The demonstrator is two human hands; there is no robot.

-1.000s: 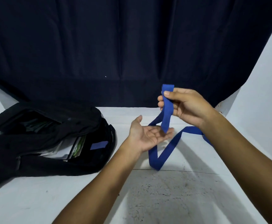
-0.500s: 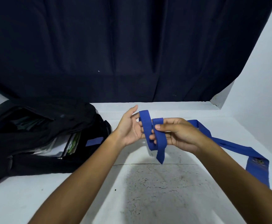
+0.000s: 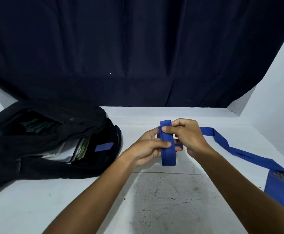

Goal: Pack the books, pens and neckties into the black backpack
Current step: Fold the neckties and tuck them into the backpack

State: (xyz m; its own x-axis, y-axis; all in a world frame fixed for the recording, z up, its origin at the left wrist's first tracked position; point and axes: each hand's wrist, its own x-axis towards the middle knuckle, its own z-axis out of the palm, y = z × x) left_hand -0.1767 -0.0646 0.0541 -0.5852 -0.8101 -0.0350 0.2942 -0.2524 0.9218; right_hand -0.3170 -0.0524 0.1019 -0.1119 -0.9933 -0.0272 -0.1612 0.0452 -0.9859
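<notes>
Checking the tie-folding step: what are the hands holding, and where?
Both the left hand and right hand pinch the blue necktie at its folded narrow end.

Royal-blue necktie (image 3: 168, 146), plain, with a dark round emblem on its wide end near the surface's right edge. Black backpack (image 3: 41, 157) at the left edge, small blue tag inside, white and green book edges (image 3: 80, 149) showing. White surface (image 3: 163, 200), grey-speckled in front. Dark navy curtain (image 3: 137, 48) behind.

Blue necktie (image 3: 168, 146) now wound round the left hand (image 3: 148, 147) — seemingly another full turn.
</notes>
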